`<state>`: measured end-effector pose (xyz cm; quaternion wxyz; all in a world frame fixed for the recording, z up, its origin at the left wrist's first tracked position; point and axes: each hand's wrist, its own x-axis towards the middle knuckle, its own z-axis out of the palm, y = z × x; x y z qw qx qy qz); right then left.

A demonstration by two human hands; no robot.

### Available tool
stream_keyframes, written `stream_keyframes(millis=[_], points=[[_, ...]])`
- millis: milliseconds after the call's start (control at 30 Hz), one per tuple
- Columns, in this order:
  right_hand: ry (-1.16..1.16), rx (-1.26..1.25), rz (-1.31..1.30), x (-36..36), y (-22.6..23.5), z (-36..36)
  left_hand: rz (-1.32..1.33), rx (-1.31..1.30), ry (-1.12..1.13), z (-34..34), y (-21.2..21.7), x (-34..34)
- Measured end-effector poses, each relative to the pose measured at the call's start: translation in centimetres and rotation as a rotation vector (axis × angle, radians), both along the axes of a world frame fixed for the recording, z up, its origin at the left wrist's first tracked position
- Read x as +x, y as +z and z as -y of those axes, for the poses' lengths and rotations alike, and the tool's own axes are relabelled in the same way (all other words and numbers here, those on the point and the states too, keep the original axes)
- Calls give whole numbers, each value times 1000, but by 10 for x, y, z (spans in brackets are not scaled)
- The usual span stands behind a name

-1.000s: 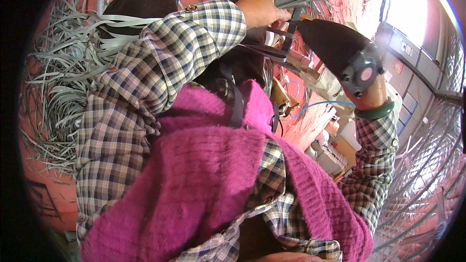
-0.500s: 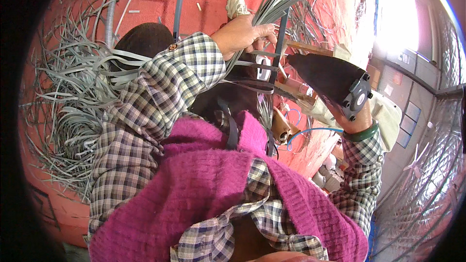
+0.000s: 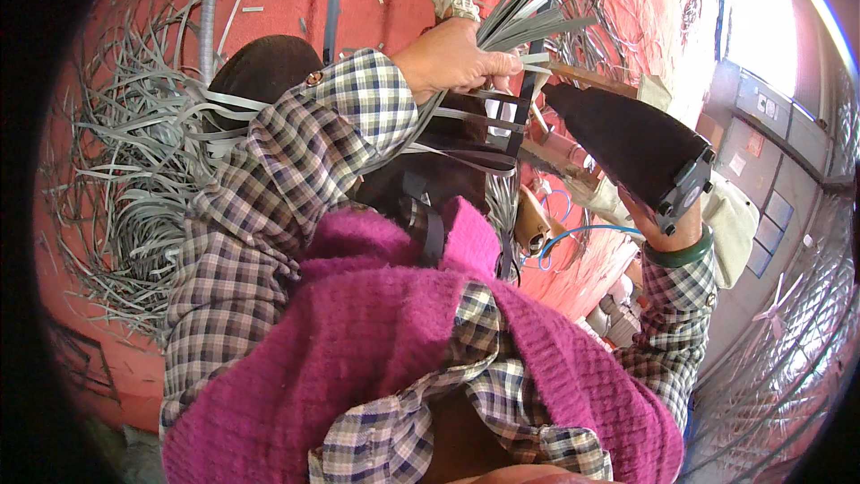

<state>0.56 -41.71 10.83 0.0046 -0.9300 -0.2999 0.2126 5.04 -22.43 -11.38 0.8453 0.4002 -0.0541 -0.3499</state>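
Observation:
My left hand is closed around a bundle of flat grey strips, whose ends fan out past its thumb side. One strip end pokes out at the fingertips, beside a dark upright bar with short crosswise bands. My right hand, below a green bracelet, grips a black tapered tool that looks like an air nail gun. Its bolted end cap faces up toward me and its narrow end points at my left hand. The tool's body hides most of the right fingers.
A large tangle of grey strips lies on the red floor at left, and more strips lie at the far right. A wooden stick extends beyond the tool's narrow end. A blue hose curves by my right hand. A grey post stands at left.
The tool in my right hand has shifted slightly right and turned, so its end cap shows more edge-on. The bundle's fanned ends now reach further right. The whole view has shifted a little.

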Motion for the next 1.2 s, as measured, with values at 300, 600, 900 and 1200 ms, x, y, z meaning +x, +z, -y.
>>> stream_keyframes(millis=[300,600,900,1200], points=[[183,43,66,-1,0,0,562,616,127,13,-14,3],[89,-23,-22,-2,-10,11,93,201,-113,6,-3,0],[95,93,-110,6,-10,-13,63,271,-47,9,-7,3],[-74,19,-65,1,-5,-10,394,413,42,24,-23,3]])
